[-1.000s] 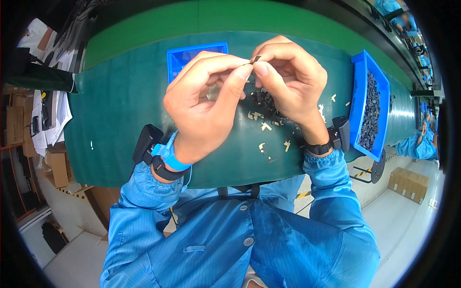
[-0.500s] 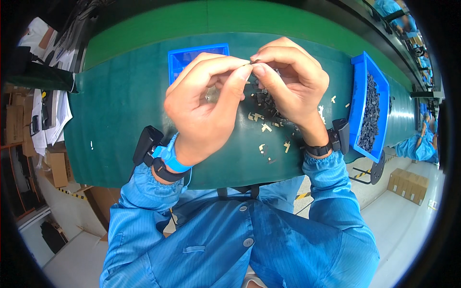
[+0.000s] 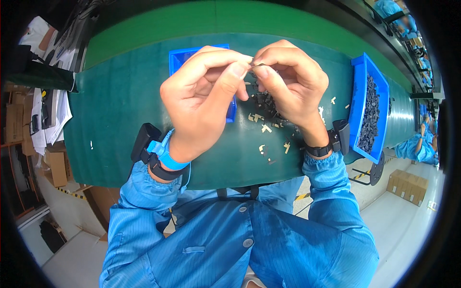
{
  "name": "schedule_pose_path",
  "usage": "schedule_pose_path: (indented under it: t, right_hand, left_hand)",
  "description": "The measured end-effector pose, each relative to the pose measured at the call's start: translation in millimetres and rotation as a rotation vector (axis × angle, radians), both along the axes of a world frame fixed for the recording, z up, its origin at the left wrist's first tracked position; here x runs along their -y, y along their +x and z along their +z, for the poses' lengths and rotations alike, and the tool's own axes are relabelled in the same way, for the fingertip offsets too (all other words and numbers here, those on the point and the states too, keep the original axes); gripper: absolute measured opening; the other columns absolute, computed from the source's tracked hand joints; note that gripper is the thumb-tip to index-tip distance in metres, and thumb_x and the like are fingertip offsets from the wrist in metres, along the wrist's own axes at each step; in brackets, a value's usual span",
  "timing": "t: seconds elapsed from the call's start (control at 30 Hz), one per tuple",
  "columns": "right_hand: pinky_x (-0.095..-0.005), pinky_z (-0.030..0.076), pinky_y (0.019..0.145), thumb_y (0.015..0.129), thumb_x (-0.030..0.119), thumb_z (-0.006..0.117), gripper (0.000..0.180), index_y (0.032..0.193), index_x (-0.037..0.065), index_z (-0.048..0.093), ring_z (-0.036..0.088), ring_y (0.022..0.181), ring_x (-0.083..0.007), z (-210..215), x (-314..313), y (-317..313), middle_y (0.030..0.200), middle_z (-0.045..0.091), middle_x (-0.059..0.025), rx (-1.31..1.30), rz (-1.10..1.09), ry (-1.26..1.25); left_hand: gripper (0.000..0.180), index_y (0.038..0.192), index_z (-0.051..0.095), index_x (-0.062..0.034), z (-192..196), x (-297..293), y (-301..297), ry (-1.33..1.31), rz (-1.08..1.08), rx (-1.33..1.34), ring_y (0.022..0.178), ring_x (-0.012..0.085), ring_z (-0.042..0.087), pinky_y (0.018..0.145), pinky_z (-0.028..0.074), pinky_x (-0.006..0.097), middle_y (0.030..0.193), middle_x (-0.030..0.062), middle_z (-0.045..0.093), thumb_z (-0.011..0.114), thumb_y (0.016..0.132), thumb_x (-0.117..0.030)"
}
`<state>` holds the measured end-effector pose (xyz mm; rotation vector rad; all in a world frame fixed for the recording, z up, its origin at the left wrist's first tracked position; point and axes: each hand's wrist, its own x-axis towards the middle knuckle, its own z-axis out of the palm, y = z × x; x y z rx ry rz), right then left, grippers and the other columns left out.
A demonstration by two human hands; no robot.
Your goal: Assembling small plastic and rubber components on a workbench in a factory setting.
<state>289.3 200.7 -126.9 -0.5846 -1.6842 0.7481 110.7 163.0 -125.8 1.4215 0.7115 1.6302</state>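
My left hand (image 3: pixel 204 96) and my right hand (image 3: pixel 288 81) are raised together above the green table (image 3: pixel 120 105). Their fingertips meet on a small dark part (image 3: pixel 257 66), pinched between thumbs and forefingers of both hands. Under the hands lies a loose heap of small black parts (image 3: pixel 269 105) with several pale scraps (image 3: pixel 264 128) scattered around it. A blue tray (image 3: pixel 180 57) sits behind my left hand, mostly hidden by it. Each wrist wears a dark band with a black unit; the left also has a blue strap.
A long blue bin (image 3: pixel 357 105) full of small black parts stands at the right end of the table. Cardboard boxes (image 3: pixel 408 185) rest on the floor at right, more boxes (image 3: pixel 55 165) at left. Another person in blue (image 3: pixel 418 146) is at the far right.
Both hands stay pressed together over the heap; the fingers have shifted slightly around the small part, with no clear change in grip.
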Motion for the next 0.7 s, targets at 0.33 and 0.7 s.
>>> schedule_pose_path:
  t: [0.33, 0.7]
  right_hand:
    - [-0.0245, 0.052, 0.064, 0.088, -0.001, 0.080, 0.012, 0.099, -0.001, 0.076, 0.068, 0.076, -0.0133, 3.5, 2.6, 2.0, 0.093, 0.074, -0.0113, -0.013, -0.004, -0.008]
    - [-0.0267, 0.054, 0.065, 0.085, -0.002, 0.081, 0.015, 0.100, -0.001, 0.077, 0.069, 0.077, -0.0170, 3.5, -5.0, 3.2, 0.091, 0.074, -0.0126, 0.034, 0.036, 0.132]
  left_hand:
    - [0.015, 0.111, 0.066, 0.0063, -0.8, 2.1, 4.0, 0.023, -0.049, 0.018, 0.074, 0.0158, 0.069, 0.061, 0.055, 0.025, 0.109, 0.0172, 0.066, 0.070, 0.097, 0.006]
    - [0.015, 0.108, 0.064, 0.0057, 0.3, 0.6, 2.5, 0.058, -0.042, -0.029, 0.076, 0.0155, 0.068, 0.066, 0.058, 0.027, 0.105, 0.0155, 0.064, 0.070, 0.095, 0.010]
